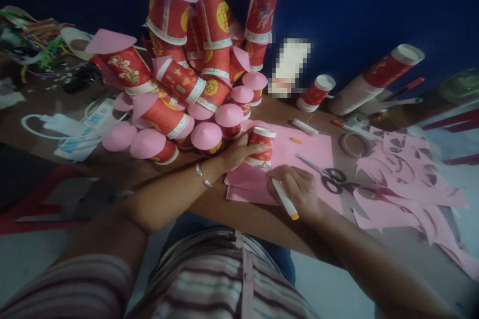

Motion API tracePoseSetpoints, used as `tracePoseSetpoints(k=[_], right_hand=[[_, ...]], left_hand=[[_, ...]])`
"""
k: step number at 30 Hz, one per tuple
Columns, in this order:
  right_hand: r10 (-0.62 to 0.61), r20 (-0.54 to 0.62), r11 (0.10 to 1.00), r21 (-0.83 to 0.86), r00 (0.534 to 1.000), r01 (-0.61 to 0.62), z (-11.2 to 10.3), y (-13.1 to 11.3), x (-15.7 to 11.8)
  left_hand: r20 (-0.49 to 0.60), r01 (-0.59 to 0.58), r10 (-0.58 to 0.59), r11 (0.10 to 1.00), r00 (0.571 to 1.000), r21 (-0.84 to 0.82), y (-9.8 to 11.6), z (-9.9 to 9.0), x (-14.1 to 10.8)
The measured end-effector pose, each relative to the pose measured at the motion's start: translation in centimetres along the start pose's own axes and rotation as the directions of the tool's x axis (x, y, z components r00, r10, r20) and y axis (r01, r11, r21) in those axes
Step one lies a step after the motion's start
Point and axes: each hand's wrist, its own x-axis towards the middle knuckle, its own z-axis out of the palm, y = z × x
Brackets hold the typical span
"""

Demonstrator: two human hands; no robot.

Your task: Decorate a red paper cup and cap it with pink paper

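Observation:
My left hand [236, 155] is closed around a red paper cup [266, 140], its thumb across the front. The cup stands on a stack of pink paper [318, 145]. In my right hand [301, 189] is a white marker [283, 195] with an orange end, gripped like a pen. Its tip meets the lower rim of the cup, where cup and paper come together; any line drawn there is too small to make out. A small orange cap [297, 140] lies on the pink paper. Just right of my right hand are dark-handled scissors [332, 179].
Left of the cup, red cups with pink cone tops [206, 135] are piled high. Pink paper scraps [400, 169] and a tape roll [354, 145] lie at right. Behind stand a stack of cups [377, 72] and a glue stick [305, 127]. A power strip [88, 129] is at left.

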Motion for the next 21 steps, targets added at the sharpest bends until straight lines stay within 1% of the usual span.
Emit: tracePoseSetpoints(k=[21], right_hand=[[-0.014, 0.01, 0.999, 0.052, 1.0, 0.014, 0.15, -0.13, -0.16]], left_hand=[[0.021, -0.009, 0.008, 1.0, 1.0, 0.021, -0.18, -0.11, 0.06]])
